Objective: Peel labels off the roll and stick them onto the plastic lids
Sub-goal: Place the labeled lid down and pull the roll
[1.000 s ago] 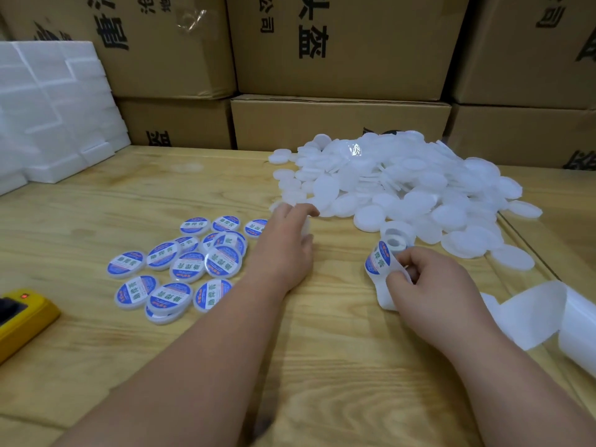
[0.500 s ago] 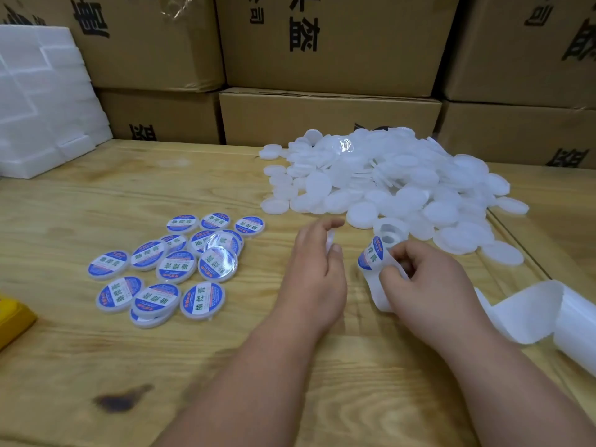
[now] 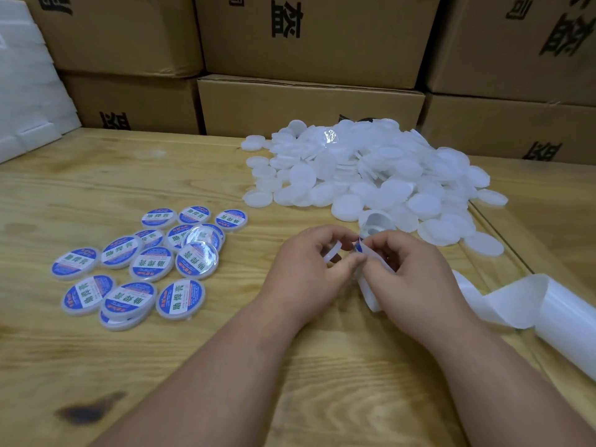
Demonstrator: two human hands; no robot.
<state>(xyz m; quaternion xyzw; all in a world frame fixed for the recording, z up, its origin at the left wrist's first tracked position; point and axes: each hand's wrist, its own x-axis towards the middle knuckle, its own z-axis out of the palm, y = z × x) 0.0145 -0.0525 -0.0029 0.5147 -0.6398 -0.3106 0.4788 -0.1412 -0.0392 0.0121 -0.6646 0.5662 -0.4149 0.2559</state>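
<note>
1. The fingers of the left hand [image 3: 309, 269] are curled around a bare white plastic lid [image 3: 332, 251], which they hold on edge above the wooden table [image 3: 225, 333]; the thumb and forefinger reach across to the label's edge.
2. The fingers of the right hand [image 3: 409, 279] are bent and pinch the white backing strip [image 3: 371, 296] where a blue-and-white label [image 3: 359, 246] sits at its fold, just beside the left hand's fingertips.
3. The two hands meet at the label, low over the table and near the front edge of the lid heap.
4. The backing strip runs down under the right hand, then trails away to the right as a wide white loop [image 3: 529, 304] lying on the table.
5. A small white roll core [image 3: 375, 224] stands just behind the hands, touching the near edge of the heap.
6. The heap of unlabelled white lids [image 3: 371, 175] is piled at the far middle of the table, with a few loose ones scattered around its rim.
7. The labelled lids [image 3: 145, 262] lie in a loose cluster to the left, well apart from the hands, some overlapping, all with blue-and-white faces up.
8. Brown cardboard boxes [image 3: 309, 101] printed with black characters are stacked along the back.
9. White foam blocks [image 3: 25, 91] sit at the far left corner.
10. A dark stain [image 3: 87, 411] marks the wood near the front left.
</note>
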